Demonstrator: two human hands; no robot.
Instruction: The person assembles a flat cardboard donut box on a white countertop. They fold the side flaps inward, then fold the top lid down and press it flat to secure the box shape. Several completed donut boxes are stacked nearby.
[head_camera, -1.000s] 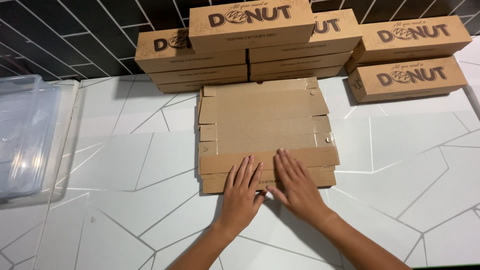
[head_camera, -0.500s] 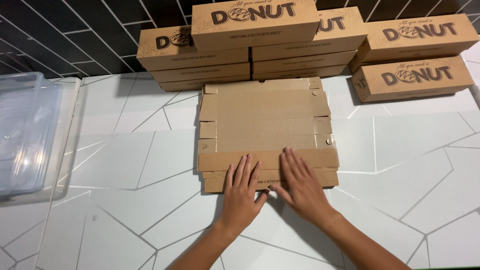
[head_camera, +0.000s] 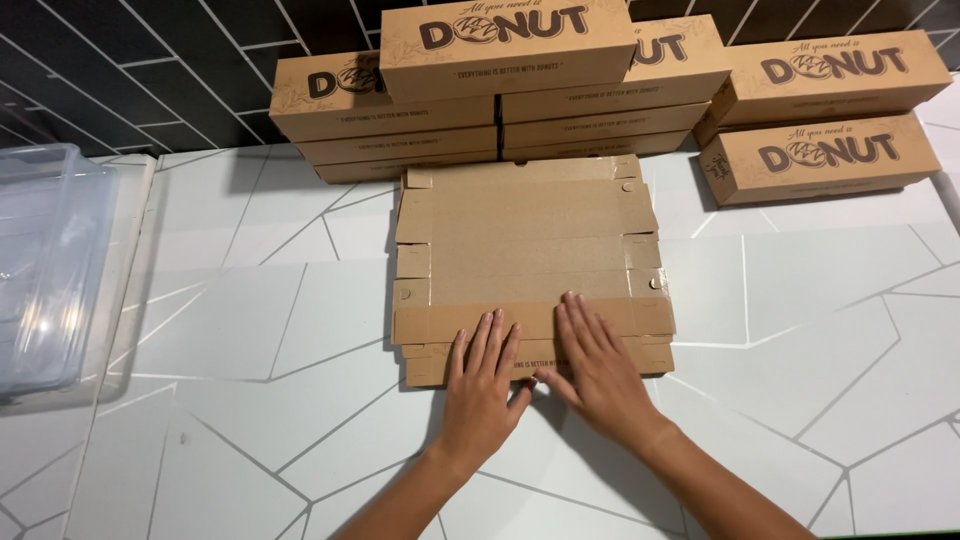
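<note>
The fingers of the left hand (head_camera: 480, 390) lie flat and spread, palm down, grasping nothing; the fingertips press on the near folded flap of the flat cardboard box blank (head_camera: 530, 255); the thumb points inward toward the other hand. The right hand (head_camera: 598, 370) matches it; fingers extended, released, tips resting on the same flap just right of centre; the two thumbs sit close together at the blank's near edge.

The blank lies unfolded on the white tiled counter (head_camera: 250, 330), directly ahead of the hands; its near strip is doubled over and sits under the fingertips; the remainder extends away from the person toward the back wall; side tabs project along both long edges.

Handling, as a judgement: the blank is light, thin corrugated board; stiff across the panels but compliant along the scored creases; dry and not slippery; prone to sliding on the smooth counter if pushed without downward pressure; the tabs look liable to bend or tear. The best purchase appears to be along the flap edges near a crease, with both hands spaced evenly so the fold stays straight.

Beyond the blank, stacked assembled brown boxes (head_camera: 500, 70) stand against the dark tiled wall (head_camera: 150, 60), touching or nearly touching its far edge; two more boxes (head_camera: 830, 120) are stacked to the right; a clear plastic tub (head_camera: 45, 270) rests well apart at the left.
</note>
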